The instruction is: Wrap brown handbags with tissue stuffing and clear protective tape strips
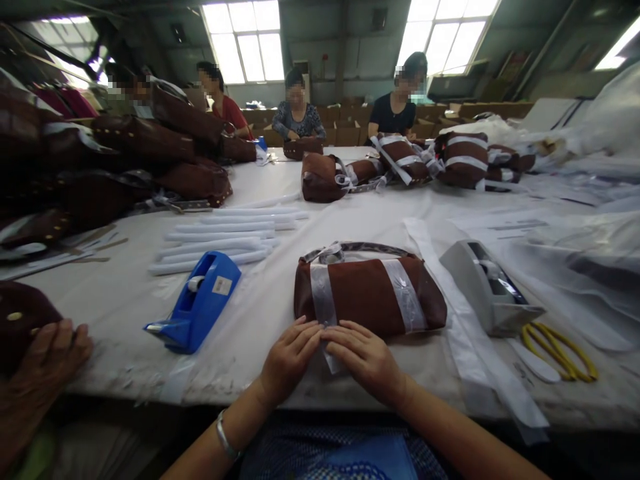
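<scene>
A brown handbag (360, 297) lies on the table before me, its strap (373, 248) along the far side. Two pale translucent wrapping strips cross it, a left strip (324, 293) and a right strip (404, 293). My left hand (290, 353) and my right hand (369, 360) meet at the bag's near edge, fingertips almost touching, closed on the left strip. Its loose end shows below, between my hands. My fingers hide the exact grip. A silver bangle (227, 437) is on my left wrist.
A blue tape dispenser (205, 300) stands left, a grey tape dispenser (490, 287) right, beside yellow-handled scissors (560, 353). White rolls (225, 233) and long white strips (460, 320) lie on the table. Brown bags are heaped far left. Another person's hand (55, 353) rests at left; several people work opposite.
</scene>
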Demonstrator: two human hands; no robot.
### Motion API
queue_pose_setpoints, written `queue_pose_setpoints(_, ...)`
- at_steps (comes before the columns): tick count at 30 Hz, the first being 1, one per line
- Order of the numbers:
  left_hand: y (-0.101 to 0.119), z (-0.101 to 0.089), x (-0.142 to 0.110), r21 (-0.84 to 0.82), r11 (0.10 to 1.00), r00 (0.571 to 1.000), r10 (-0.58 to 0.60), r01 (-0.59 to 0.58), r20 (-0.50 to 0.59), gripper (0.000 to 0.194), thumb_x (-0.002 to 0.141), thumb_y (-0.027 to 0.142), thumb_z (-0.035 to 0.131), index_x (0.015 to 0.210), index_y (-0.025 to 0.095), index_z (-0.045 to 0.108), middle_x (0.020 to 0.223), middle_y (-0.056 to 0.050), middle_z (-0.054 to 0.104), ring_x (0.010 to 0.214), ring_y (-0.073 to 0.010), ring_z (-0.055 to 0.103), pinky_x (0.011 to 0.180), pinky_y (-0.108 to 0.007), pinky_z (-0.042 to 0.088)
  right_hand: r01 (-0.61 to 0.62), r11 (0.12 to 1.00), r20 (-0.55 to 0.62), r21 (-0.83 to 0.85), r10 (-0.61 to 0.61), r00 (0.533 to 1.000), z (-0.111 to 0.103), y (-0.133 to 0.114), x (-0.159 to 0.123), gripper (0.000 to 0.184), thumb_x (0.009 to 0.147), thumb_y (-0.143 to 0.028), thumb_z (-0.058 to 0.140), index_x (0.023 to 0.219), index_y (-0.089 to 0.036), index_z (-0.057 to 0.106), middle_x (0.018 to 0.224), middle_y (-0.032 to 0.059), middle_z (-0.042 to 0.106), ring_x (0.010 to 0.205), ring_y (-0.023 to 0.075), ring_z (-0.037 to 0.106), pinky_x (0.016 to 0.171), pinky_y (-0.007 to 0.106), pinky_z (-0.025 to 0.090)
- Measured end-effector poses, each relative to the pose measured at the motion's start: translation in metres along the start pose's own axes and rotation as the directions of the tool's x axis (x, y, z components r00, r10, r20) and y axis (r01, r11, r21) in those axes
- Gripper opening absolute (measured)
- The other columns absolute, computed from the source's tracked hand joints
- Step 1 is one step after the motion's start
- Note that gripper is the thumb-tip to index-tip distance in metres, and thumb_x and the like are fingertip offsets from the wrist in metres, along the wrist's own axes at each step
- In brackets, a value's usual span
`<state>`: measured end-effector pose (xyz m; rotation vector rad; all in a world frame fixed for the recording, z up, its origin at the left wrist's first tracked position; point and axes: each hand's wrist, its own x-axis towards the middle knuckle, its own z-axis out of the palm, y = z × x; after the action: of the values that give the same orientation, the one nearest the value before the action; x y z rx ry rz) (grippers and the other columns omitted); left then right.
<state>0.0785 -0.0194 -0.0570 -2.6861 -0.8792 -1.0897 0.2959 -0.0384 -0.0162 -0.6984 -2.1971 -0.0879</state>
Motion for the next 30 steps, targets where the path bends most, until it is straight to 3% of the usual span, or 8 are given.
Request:
queue_pose_setpoints(7,0.003,0.000,-0.003,-0.086,0.994,0.997,-0.071,0.072,0.011,0.036,0.092,0.005,0.052,0.126,0.016,0.055,0.119,-0.007,0.071,0.116,-0.0172,0.064,0.111,-0.041,0.049,-0.094,0.996,0.080,0.003,0.093,0.992,0.008,0.016,0.002,0.024,0.099,-0.014,0.047,0.117,-0.018,0.062,0.106,0.0075,0.076,0.094,0.0170,0.072,0.087,0.029,0.059)
queue_pose_setpoints(12,0.015,-0.006,0.002,-0.129,0.972,0.980,-0.195,0.197,0.033,0.042,0.089,0.013,0.056,0.131,0.016,0.051,0.119,-0.009,0.070,0.116,-0.0203,0.064,0.109,-0.042,0.050,-0.191,0.981,0.224,-0.029,0.192,0.956,0.010,0.025,0.006,0.020,0.101,-0.018,0.044,0.108,-0.019,0.063,0.093,0.0045,0.075,0.078,0.0151,0.070,0.073,0.025,0.055)
queue_pose_setpoints(17,0.025,0.001,0.012,-0.038,0.934,0.926,-0.358,0.356,-0.118,0.040,0.089,0.024,0.065,0.127,0.017,0.054,0.109,-0.006,0.074,0.103,-0.0196,0.069,0.099,-0.035,0.055,-0.263,0.964,0.301,-0.034,0.260,0.917,0.010,0.032,0.013,0.019,0.102,-0.023,0.044,0.107,-0.021,0.063,0.087,0.0021,0.072,0.072,0.0133,0.068,0.063,0.021,0.048)
queue_pose_setpoints(22,0.031,0.009,0.019,-0.012,0.901,0.885,-0.429,0.434,-0.179,0.044,0.092,0.019,0.062,0.134,0.018,0.050,0.099,-0.003,0.075,0.096,-0.0179,0.070,0.092,-0.031,0.055,-0.252,0.964,0.285,-0.090,0.267,0.920,0.011,0.036,0.016,0.020,0.103,-0.030,0.046,0.102,-0.020,0.063,0.084,0.0018,0.070,0.071,0.0137,0.067,0.059,0.022,0.043)
queue_pose_setpoints(30,0.037,0.016,0.021,-0.001,0.862,0.841,-0.494,0.506,-0.222,0.039,0.093,0.019,0.061,0.132,0.019,0.053,0.096,-0.003,0.075,0.089,-0.0165,0.070,0.085,-0.028,0.054,-0.119,0.981,0.242,-0.157,0.154,0.958,0.013,0.045,0.021,0.021,0.104,-0.029,0.046,0.095,-0.019,0.063,0.082,0.0021,0.069,0.074,0.0128,0.064,0.063,0.023,0.040)
